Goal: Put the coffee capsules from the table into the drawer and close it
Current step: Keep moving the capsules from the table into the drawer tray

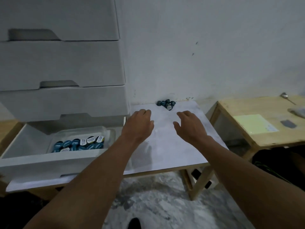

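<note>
A small heap of several dark blue coffee capsules (166,104) lies at the far edge of the white table (173,151), against the wall. My left hand (139,125) and my right hand (189,125) hover over the table a short way in front of the heap, palms down, fingers loosely apart, holding nothing. To the left, the lowest drawer (33,160) of a white drawer unit stands pulled out. Inside it a clear plastic tray (109,132) holds several blue capsules (79,144) with white and blue lids.
Above the open drawer, the unit's upper drawers (62,66) are closed. A wooden side table (257,123) at the right carries a yellow sheet, a spoon and a dark flat object. A dark bag sits on the floor beneath it.
</note>
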Tool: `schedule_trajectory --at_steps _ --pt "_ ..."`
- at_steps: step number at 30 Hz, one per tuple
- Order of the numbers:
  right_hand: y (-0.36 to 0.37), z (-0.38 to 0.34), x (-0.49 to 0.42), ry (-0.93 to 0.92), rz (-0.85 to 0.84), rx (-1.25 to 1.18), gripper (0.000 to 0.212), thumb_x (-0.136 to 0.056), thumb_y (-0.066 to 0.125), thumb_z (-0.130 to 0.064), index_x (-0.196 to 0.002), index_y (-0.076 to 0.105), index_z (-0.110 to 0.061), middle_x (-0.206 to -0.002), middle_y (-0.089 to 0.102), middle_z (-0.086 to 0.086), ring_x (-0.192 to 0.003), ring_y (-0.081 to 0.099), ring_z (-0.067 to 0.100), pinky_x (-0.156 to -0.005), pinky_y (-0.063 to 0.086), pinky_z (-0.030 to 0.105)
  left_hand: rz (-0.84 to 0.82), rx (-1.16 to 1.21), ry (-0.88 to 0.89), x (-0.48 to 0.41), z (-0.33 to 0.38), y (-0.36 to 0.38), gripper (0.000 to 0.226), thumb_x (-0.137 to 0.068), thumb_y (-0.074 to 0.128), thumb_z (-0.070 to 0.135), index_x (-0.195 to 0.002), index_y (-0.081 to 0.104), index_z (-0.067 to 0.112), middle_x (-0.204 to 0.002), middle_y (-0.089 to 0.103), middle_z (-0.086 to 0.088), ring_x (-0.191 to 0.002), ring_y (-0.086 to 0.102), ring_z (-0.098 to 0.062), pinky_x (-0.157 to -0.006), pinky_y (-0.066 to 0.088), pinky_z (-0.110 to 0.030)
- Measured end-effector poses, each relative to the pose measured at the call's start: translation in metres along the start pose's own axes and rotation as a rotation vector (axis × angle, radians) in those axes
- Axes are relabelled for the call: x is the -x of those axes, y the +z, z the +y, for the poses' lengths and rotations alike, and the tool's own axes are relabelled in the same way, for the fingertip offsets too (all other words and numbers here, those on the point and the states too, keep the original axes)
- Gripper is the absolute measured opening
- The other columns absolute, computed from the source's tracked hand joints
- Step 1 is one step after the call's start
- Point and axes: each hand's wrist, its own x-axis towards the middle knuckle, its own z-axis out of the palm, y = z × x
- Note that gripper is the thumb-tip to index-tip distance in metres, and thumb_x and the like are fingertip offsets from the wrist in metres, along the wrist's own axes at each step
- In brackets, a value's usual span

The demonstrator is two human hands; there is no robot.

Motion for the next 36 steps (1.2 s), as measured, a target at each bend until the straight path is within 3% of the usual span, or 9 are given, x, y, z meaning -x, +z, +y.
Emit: schedule_trajectory --at_steps 9,21,29,32,33,36 --pt "0.001 0.066 -0.049 0.036 -0.020 0.025 0.036 -0.093 0.051 -0.029 -0.118 0.055 -0.003 -0.122 0.057 0.015 -0.111 0.053 0.034 -0.090 0.046 0.040 0.007 0.028 0.043 -0.078 0.023 0.053 0.035 -0.091 0.052 0.023 -0.120 0.055 0.003 -0.114 0.059 -0.015 -0.099 0.056 -0.031 -0.075 0.048 -0.039" --pt "0.049 0.139 -0.212 0.052 -0.128 0.029 0.036 -0.093 0.050 -0.026 -0.121 0.055 -0.005 -0.123 0.057 0.015 -0.113 0.053 0.032 -0.092 0.043 0.038 -0.104 0.140 -0.037 -0.223 0.010 0.160 0.031 -0.093 0.051 0.021 -0.118 0.056 0.004 -0.117 0.058 -0.012 -0.105 0.055 -0.029 -0.082 0.047 -0.036" --pt "0.096 0.168 -0.296 0.047 -0.235 -0.044 0.038 -0.093 0.052 -0.028 -0.126 0.055 -0.009 -0.124 0.058 0.013 -0.113 0.055 0.030 -0.091 0.043 0.035 -0.236 0.146 -0.119 -0.278 -0.005 0.214 0.025 -0.089 0.055 0.018 -0.109 0.061 0.005 -0.105 0.061 -0.012 -0.096 0.059 -0.030 -0.076 0.050 -0.041" --pt "0.118 0.174 -0.316 0.065 -0.279 -0.086 0.038 -0.093 0.052 -0.029 -0.127 0.055 -0.012 -0.126 0.057 0.011 -0.113 0.056 0.029 -0.092 0.043 0.034 -0.296 0.100 -0.089 -0.286 -0.004 0.236 0.022 -0.072 0.075 0.014 -0.089 0.069 0.002 -0.088 0.066 -0.012 -0.078 0.066 -0.027 -0.057 0.058 -0.036" --pt "0.125 0.176 -0.322 0.077 -0.298 -0.110 0.038 -0.093 0.052 -0.029 -0.126 0.056 -0.012 -0.126 0.057 0.011 -0.112 0.056 0.029 -0.092 0.043 0.034 -0.315 0.097 -0.123 -0.286 -0.004 0.245 0.023 -0.072 0.075 0.016 -0.090 0.069 0.003 -0.089 0.067 -0.011 -0.078 0.066 -0.026 -0.057 0.058 -0.035" --pt "0.149 0.181 -0.335 0.087 -0.359 -0.155 0.035 -0.093 0.052 -0.028 -0.124 0.057 -0.011 -0.123 0.058 0.014 -0.109 0.056 0.032 -0.090 0.043 0.035 -0.365 0.174 -0.240 -0.288 -0.005 0.271 0.027 -0.090 0.053 0.020 -0.113 0.060 0.007 -0.111 0.060 -0.011 -0.097 0.060 -0.029 -0.078 0.053 -0.039"
